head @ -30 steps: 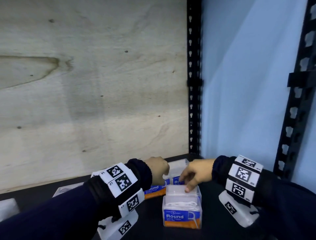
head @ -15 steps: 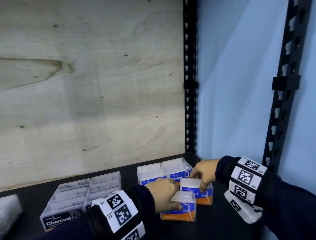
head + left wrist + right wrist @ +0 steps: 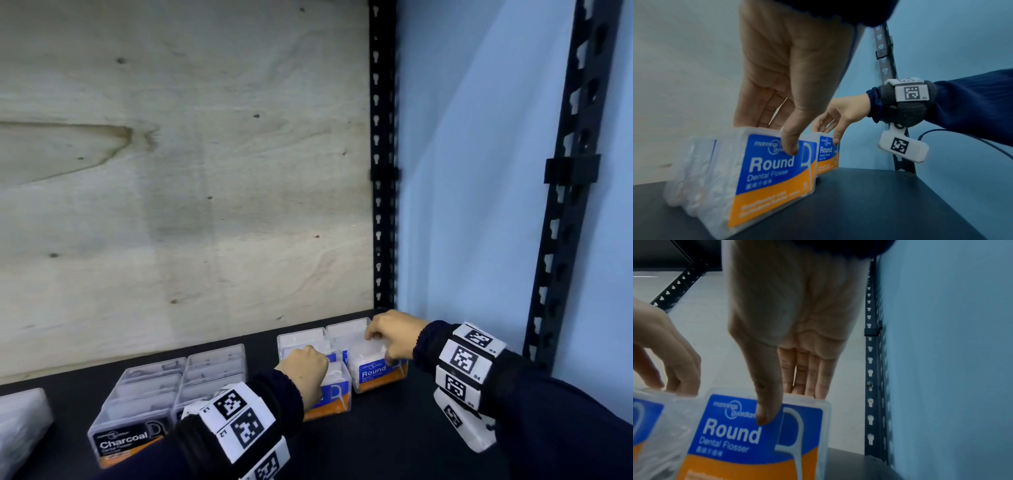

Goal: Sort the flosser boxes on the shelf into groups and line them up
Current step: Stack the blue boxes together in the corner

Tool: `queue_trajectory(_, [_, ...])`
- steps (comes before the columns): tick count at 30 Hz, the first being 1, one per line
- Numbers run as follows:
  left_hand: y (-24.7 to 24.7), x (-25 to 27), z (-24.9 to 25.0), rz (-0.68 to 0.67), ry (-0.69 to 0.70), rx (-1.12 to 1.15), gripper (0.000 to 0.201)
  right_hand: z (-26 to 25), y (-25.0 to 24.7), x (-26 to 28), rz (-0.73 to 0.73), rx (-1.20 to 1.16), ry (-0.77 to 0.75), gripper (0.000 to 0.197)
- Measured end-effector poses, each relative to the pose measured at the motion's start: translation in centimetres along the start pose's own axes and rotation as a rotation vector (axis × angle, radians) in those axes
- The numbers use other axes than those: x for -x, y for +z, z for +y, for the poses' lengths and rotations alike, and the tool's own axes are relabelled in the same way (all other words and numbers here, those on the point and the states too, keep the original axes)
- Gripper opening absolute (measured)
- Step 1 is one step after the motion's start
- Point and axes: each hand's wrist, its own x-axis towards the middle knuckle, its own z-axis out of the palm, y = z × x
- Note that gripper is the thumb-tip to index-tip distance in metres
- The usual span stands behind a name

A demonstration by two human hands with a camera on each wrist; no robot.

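Two clear "Round" flosser boxes with blue and orange labels stand side by side on the black shelf. My left hand grips the left Round box from above, thumb on the label, fingers behind. The right hand pinches the right Round box the same way, thumb on its front. More Round boxes stand behind them against the back. A block of Charcoal boxes with black and orange labels sits to the left.
A plywood panel backs the shelf. A black perforated upright stands in the back right corner, another nearer on the right, before a blue wall. A white plastic-wrapped pack lies at the far left edge.
Both hands have pushed their Round boxes back toward the rear row, the right box now close to the corner. The view has tilted, bringing the Charcoal boxes into sight.
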Motion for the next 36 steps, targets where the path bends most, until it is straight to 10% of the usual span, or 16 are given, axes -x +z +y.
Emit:
queue_trajectory(19, [0.8, -1.1, -0.5, 0.123, -0.084, 0.098, 0.038, -0.3, 0.8, -0.4, 0.024, -0.02, -0.048, 0.053])
queue_trajectory(28, [1.1, -3.9, -1.0, 0.004, -0.116, 0.014, 0.105, -1.0, 1.0, -2.2, -0.103, 0.102, -0.023, 0.108])
queue_trajectory(36, [1.5, -4.8, -0.8, -0.048, -0.14, 0.011, 0.114, -1.8, 1.5, -2.6, -0.143, 0.127, 0.005, 0.076])
